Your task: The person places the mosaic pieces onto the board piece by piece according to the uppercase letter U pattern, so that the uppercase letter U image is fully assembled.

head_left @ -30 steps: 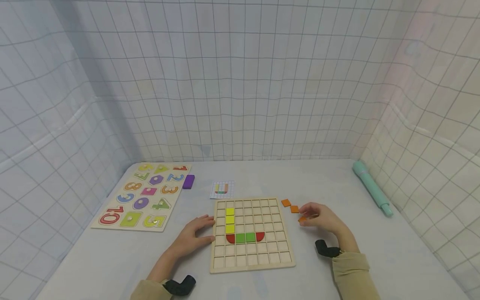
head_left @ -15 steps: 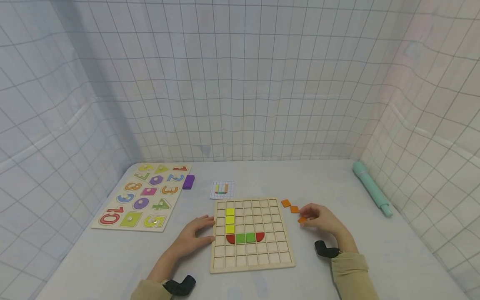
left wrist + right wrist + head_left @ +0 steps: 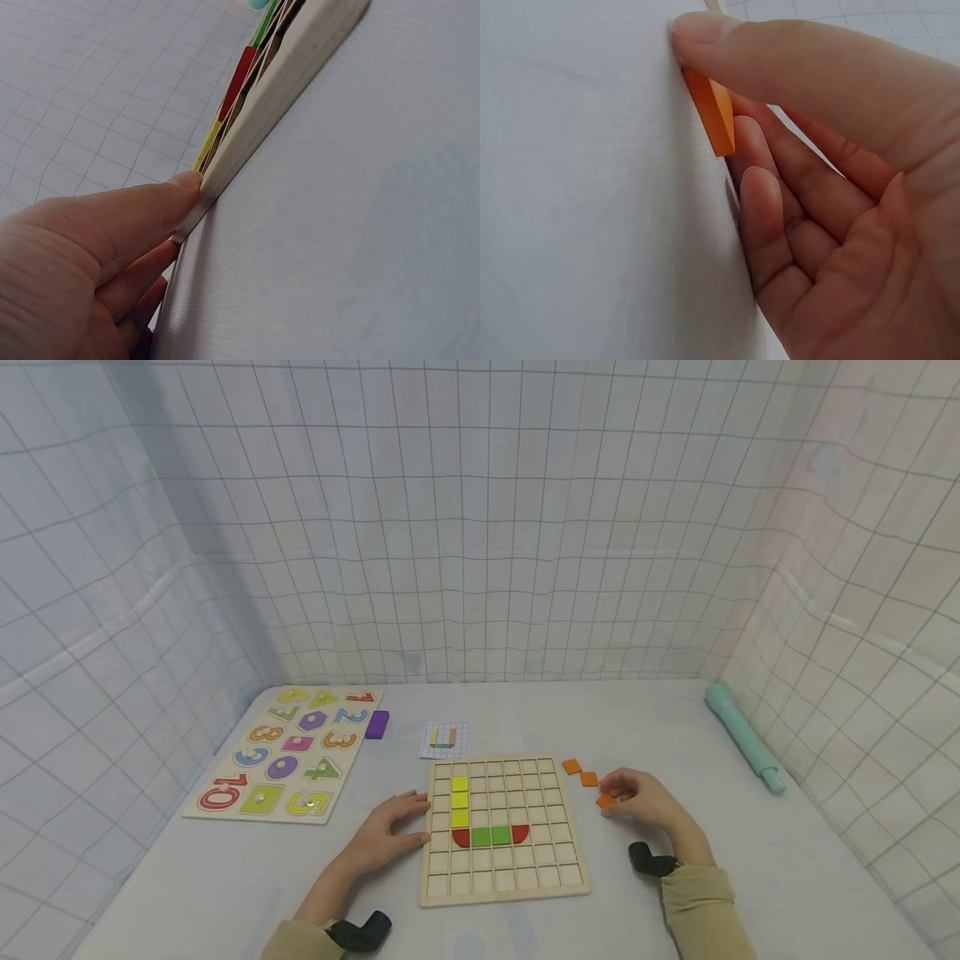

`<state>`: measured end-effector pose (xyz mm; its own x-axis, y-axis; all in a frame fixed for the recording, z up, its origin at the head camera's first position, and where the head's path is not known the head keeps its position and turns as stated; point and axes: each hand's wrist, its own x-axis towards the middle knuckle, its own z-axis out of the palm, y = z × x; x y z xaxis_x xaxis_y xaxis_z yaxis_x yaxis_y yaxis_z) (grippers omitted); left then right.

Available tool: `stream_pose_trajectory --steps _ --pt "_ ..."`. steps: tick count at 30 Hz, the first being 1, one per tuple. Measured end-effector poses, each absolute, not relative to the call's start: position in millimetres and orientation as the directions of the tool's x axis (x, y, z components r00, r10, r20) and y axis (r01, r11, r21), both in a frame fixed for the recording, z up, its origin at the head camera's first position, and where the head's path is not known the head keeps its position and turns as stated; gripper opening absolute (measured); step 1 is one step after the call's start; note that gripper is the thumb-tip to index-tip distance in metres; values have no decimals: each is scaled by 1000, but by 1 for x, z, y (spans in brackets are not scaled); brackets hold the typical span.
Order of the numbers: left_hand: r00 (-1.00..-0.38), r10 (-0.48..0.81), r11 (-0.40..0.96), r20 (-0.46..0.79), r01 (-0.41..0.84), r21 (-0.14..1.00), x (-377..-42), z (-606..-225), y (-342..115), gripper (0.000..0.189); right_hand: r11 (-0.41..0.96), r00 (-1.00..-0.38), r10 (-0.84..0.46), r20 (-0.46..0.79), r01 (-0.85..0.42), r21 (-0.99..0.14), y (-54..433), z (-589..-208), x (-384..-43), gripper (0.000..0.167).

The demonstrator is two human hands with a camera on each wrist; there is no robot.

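Observation:
A square wooden grid board (image 3: 504,860) lies flat in the head view. In its cells sit three yellow square tiles (image 3: 460,800) in a column. Below them, two green squares (image 3: 491,836) stand between two red rounded-corner tiles (image 3: 520,834). At the board's left edge is my left hand (image 3: 378,837), fingers extended; its thumb touches the edge in the left wrist view. To the right of the board, my right hand (image 3: 643,797) pinches an orange square tile (image 3: 714,112) low at the table, thumb on one side and fingers on the other. Two more orange tiles (image 3: 589,779) lie beside it.
A pattern card (image 3: 445,739) with a coloured U lies behind the board. On the left are a number-and-shape peg puzzle (image 3: 341,770) and a purple block (image 3: 378,724). A mint-green rolled tube (image 3: 744,737) lies at the far right. Gridded cloth walls enclose the table.
The right hand has shifted very slightly, and a little more of the orange tile at its fingertips shows. The left hand and the board stay put.

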<state>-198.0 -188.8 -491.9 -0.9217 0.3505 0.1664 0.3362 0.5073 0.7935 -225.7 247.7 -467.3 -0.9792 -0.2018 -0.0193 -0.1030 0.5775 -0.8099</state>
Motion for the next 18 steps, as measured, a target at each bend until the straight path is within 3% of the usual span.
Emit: stream_pose_trajectory --steps 18 --pt "-921 353 508 166 338 792 -198 -491 -189 47 622 -986 -167 6 -110 -775 253 -472 -228 37"
